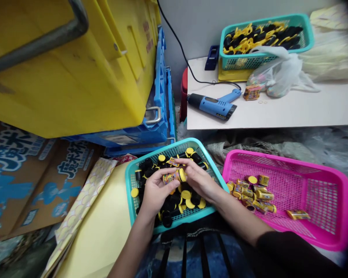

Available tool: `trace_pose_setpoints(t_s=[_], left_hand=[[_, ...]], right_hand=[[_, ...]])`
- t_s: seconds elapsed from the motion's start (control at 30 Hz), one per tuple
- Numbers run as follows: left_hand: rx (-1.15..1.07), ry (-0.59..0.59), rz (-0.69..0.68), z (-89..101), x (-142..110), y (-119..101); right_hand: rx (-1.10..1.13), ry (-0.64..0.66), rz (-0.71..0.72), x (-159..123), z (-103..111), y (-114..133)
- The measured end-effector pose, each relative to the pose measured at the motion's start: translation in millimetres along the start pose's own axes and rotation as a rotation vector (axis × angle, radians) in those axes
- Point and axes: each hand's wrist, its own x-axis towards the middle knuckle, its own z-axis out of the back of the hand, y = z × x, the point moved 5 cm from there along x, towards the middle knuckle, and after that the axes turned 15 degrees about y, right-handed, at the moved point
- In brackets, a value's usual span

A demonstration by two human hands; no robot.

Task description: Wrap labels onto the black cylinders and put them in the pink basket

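My left hand [156, 189] pinches a small bottle [171, 177] between thumb and fingers. The bottle lies sideways, with a bright printed label round its body and a yellow cap pointing right. Beside the cap is my right hand [201, 179], its fingers bent towards the bottle. At its fingertips shows a small printed label sleeve [172, 162], which it seems to hold; the grip is partly hidden. Both hands are over a teal basket [130, 208] of black bottles [167, 219] with yellow caps.
On the right, a pink basket [333, 177] contains several labelled bottles [263, 194]. A blue heat gun [213, 106], a plastic bag [287, 71] and another teal basket [266, 56] rest on the white table [292, 116]. Yellow crates [113, 88] and cardboard [40, 173] stand left.
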Motion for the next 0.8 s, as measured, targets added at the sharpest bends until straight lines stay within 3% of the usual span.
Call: trace_pose_setpoints(t_s=[0.07, 0.17, 0.33, 0.47, 0.67, 0.8], left_hand=[[-0.012, -0.003, -0.021, -0.8, -0.1, 3.1], [0.022, -0.028, -0.056, -0.6, -0.1, 2.4], [0.075, -0.068, -0.09, -1.2, -0.5, -0.9], [0.081, -0.037, -0.059, -2.2, -1.0, 2.0], [-0.288, 0.118, -0.016, -10.2, -4.2, 6.0], [-0.358, 0.154, -0.025, -18.6, -4.6, 8.1]], right_hand=[[0.194, 0.007, -0.048, 2.0, -6.6, -11.5], [0.223, -0.018, -0.003, 5.4, -8.2, -21.3], [-0.043, -0.073, 0.057, 9.4, 0.5, -26.1], [-0.059, -0.059, 0.033, 9.2, 1.5, -24.7], [-0.153, 0.052, 0.134, 0.8, 0.0, -2.1], [-0.534, 0.085, 0.236, 3.8, -11.5, 16.5]])
